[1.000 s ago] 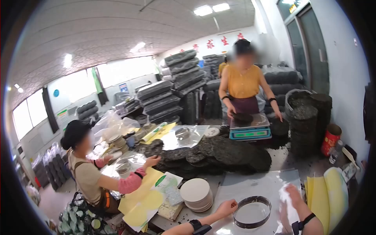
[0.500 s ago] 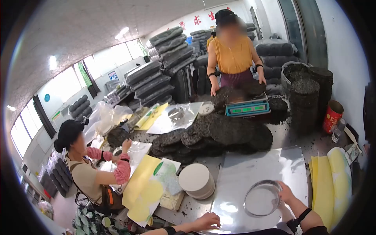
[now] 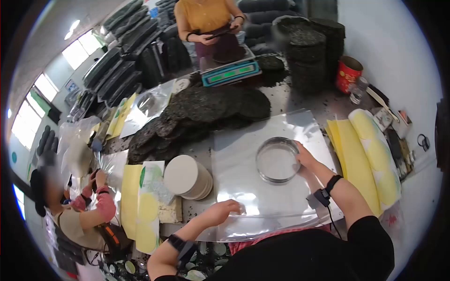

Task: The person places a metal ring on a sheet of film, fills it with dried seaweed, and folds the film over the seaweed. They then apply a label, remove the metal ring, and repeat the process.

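My right hand point(image 3: 303, 156) is closed on the right side of a round clear-walled metal-looking ring point(image 3: 258, 164), which lies on a shiny transparent sheet point(image 3: 234, 154). My left hand point(image 3: 222, 211) rests at the sheet's lower left, fingers loosely stretched out with nothing held between them. A stack of round white discs point(image 3: 182, 175) stands just beyond my left hand. Behind the sheet lies a long row of overlapping dark, flat round cakes point(image 3: 201, 110).
Yellow printed sheets point(image 3: 349, 159) lie at the right, others point(image 3: 133, 201) at the left. Beyond are a scale point(image 3: 232, 74), a red can point(image 3: 349, 75) and dark stacked cakes point(image 3: 307, 61). One co-worker point(image 3: 206, 18) stands opposite; another point(image 3: 84, 225) works at the left.
The view has swung down and to the right. The co-worker opposite now holds a dark flat piece above the scale. My right hand still holds the ring.
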Action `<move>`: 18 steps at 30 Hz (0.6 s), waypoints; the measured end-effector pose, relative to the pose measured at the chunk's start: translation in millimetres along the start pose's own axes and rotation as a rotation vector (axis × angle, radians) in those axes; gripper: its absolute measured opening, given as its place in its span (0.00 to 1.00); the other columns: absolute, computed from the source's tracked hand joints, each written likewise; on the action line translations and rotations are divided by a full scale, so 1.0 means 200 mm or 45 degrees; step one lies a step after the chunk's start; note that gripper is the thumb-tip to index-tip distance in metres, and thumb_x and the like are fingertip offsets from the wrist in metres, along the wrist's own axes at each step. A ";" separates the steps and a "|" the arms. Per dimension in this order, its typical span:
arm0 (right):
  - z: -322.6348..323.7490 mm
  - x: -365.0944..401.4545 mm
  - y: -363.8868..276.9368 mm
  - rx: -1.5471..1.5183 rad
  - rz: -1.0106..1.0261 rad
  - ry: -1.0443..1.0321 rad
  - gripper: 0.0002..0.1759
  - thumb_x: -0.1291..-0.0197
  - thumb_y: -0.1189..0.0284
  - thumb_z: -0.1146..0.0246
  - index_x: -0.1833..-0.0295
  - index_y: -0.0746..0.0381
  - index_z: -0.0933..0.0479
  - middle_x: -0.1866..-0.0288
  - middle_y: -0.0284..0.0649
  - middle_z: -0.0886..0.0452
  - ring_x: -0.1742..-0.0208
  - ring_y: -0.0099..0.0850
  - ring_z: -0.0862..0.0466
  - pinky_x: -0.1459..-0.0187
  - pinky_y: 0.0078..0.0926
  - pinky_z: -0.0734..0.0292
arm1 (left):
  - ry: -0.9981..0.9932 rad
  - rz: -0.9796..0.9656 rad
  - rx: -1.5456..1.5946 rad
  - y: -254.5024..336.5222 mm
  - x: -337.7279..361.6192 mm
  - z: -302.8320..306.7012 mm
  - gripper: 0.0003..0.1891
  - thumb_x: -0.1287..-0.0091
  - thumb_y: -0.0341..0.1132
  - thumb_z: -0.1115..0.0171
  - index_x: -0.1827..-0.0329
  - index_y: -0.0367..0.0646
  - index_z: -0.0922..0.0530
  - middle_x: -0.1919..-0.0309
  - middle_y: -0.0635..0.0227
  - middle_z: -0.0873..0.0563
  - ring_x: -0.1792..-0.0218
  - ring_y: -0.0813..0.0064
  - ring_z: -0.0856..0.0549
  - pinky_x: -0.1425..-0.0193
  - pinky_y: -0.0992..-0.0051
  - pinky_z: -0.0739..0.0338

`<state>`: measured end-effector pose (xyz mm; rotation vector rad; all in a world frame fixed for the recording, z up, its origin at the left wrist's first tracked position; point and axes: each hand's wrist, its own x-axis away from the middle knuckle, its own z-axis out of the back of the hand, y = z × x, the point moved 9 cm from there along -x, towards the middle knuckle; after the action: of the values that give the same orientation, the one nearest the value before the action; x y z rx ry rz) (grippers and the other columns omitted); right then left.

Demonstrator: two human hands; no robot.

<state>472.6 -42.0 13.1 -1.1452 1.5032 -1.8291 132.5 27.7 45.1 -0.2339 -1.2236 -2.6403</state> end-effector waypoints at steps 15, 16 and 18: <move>0.22 0.14 -0.26 -0.182 0.444 0.063 0.47 0.64 0.87 0.55 0.29 0.59 0.34 0.38 0.36 0.26 0.53 0.19 0.25 0.65 0.10 0.32 | 0.072 -0.221 0.030 -0.08 0.22 -0.19 0.04 0.39 0.33 0.31 0.64 0.44 0.15 0.62 0.67 0.16 0.58 0.65 0.17 0.52 0.68 0.23; 0.22 0.19 -0.30 -0.185 0.399 -0.001 0.47 0.65 0.87 0.55 0.28 0.60 0.34 0.37 0.36 0.26 0.51 0.19 0.25 0.64 0.09 0.33 | 0.008 -0.140 0.071 -0.05 0.19 -0.16 0.06 0.40 0.35 0.30 0.65 0.44 0.15 0.61 0.66 0.17 0.56 0.64 0.18 0.51 0.68 0.23; 0.22 0.21 -0.29 -0.156 0.441 -0.016 0.47 0.64 0.87 0.56 0.28 0.60 0.34 0.37 0.37 0.27 0.51 0.19 0.25 0.63 0.08 0.33 | -0.187 0.023 0.098 -0.14 0.14 -0.18 0.07 0.41 0.36 0.29 0.64 0.44 0.16 0.61 0.65 0.17 0.55 0.64 0.18 0.50 0.67 0.23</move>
<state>495.6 -83.1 82.7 -0.8798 1.7045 -1.5124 96.0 15.2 8.1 -0.4297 -1.3580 -2.5940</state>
